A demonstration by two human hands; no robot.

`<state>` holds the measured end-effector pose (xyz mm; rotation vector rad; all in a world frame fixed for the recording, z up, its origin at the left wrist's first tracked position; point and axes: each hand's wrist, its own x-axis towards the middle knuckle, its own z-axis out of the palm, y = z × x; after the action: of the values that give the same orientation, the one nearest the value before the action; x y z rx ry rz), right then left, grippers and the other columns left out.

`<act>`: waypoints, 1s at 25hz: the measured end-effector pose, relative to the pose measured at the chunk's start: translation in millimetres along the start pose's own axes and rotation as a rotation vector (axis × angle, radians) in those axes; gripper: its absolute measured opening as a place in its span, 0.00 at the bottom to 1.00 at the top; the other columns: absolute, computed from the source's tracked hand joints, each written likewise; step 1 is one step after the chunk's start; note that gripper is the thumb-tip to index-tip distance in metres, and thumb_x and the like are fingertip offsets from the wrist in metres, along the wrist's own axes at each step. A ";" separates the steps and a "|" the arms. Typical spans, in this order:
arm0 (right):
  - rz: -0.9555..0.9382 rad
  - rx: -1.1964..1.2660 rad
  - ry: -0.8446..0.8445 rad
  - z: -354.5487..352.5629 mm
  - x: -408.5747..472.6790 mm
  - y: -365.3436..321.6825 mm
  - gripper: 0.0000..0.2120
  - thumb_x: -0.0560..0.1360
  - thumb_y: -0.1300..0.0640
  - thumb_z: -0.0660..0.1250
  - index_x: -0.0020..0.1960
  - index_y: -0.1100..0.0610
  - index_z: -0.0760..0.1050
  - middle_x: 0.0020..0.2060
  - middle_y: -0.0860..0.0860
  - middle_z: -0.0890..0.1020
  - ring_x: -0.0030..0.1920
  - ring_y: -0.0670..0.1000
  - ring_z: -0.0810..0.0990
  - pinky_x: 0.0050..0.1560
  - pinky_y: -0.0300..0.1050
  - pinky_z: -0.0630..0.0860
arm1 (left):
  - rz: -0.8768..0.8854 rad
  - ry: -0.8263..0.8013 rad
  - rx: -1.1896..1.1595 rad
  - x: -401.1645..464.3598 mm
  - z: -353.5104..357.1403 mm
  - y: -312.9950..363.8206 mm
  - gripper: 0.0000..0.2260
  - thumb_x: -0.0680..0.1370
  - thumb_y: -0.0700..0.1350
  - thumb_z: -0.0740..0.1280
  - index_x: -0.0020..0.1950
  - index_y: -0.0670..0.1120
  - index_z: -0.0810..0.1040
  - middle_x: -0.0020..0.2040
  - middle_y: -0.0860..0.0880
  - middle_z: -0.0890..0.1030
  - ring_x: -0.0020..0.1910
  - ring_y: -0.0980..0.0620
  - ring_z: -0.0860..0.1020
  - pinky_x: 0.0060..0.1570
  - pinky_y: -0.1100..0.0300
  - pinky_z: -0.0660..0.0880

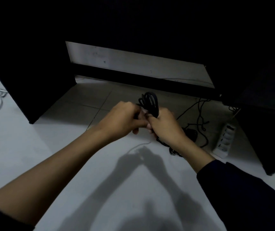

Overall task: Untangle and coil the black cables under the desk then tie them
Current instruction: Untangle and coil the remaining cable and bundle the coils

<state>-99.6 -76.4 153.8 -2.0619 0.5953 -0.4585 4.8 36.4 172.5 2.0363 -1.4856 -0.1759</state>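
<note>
Black cable coil point(149, 104) gripped in right hand point(165, 125); left hand point(123, 117) touching.

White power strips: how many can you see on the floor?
1: a white plastic power strip lies on the tiled floor, right of the hands. Others may hide in shadow.

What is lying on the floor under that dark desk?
Under the desk, loose black cables trail over the tiled floor beside a white power strip. The right hand, gripping a black coil, hides some cable; the far corners are too dark to see.
</note>
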 end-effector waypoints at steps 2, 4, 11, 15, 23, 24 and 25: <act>0.064 0.124 -0.031 -4.5 1.2 2.5 0.14 0.79 0.51 0.62 0.36 0.52 0.75 0.19 0.46 0.72 0.21 0.43 0.70 0.23 0.38 0.67 | -0.023 -0.077 -0.090 -0.4 -2.2 -7.5 0.12 0.74 0.55 0.70 0.36 0.50 0.75 0.28 0.54 0.79 0.28 0.62 0.75 0.29 0.71 0.69; 0.155 0.261 -0.054 -12.7 3.0 3.2 0.15 0.78 0.46 0.64 0.38 0.54 0.74 0.19 0.45 0.69 0.20 0.44 0.66 0.24 0.39 0.65 | -0.033 -0.223 -0.069 -5.2 -3.9 -22.6 0.11 0.76 0.55 0.68 0.39 0.49 0.76 0.34 0.52 0.80 0.34 0.58 0.79 0.38 0.62 0.77; -0.036 0.143 -0.156 -15.9 -2.2 12.6 0.21 0.65 0.36 0.73 0.28 0.48 0.68 0.22 0.44 0.64 0.23 0.44 0.62 0.24 0.35 0.60 | -0.149 0.101 -0.679 -9.7 -9.8 -28.0 0.02 0.76 0.38 0.68 0.45 0.40 0.77 0.38 0.44 0.81 0.38 0.50 0.83 0.44 0.57 0.81; -0.113 0.123 -0.165 -7.9 6.8 16.6 0.18 0.66 0.49 0.77 0.34 0.59 0.71 0.27 0.49 0.71 0.28 0.45 0.69 0.29 0.36 0.65 | -0.221 0.197 -0.895 -0.4 -8.3 -13.6 0.03 0.76 0.37 0.68 0.44 0.41 0.75 0.34 0.46 0.80 0.34 0.51 0.83 0.34 0.61 0.80; -0.014 0.287 -0.129 18.3 4.9 14.8 0.03 0.75 0.56 0.70 0.44 0.55 0.78 0.22 0.45 0.71 0.22 0.42 0.67 0.24 0.36 0.65 | -0.244 0.364 -0.736 0.5 1.5 -11.4 0.05 0.75 0.44 0.71 0.48 0.45 0.77 0.45 0.46 0.80 0.45 0.55 0.80 0.46 0.59 0.79; 0.013 0.296 -0.095 20.1 8.0 14.1 0.05 0.77 0.57 0.68 0.42 0.55 0.76 0.22 0.45 0.68 0.21 0.42 0.64 0.24 0.38 0.63 | -0.274 0.385 -0.669 1.0 5.9 -11.3 0.13 0.73 0.48 0.72 0.54 0.47 0.76 0.50 0.50 0.79 0.49 0.58 0.78 0.49 0.61 0.76; 0.033 0.292 -0.077 21.2 10.5 12.4 0.08 0.78 0.58 0.66 0.40 0.53 0.75 0.21 0.45 0.68 0.21 0.43 0.62 0.24 0.39 0.61 | -0.338 0.375 -0.661 -0.5 11.6 -10.2 0.23 0.71 0.53 0.73 0.62 0.49 0.72 0.55 0.54 0.76 0.54 0.60 0.75 0.53 0.63 0.73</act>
<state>-82.6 -74.0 133.3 -1.7807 0.4853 -0.4186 7.8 34.2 157.6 1.6355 -0.7142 -0.3466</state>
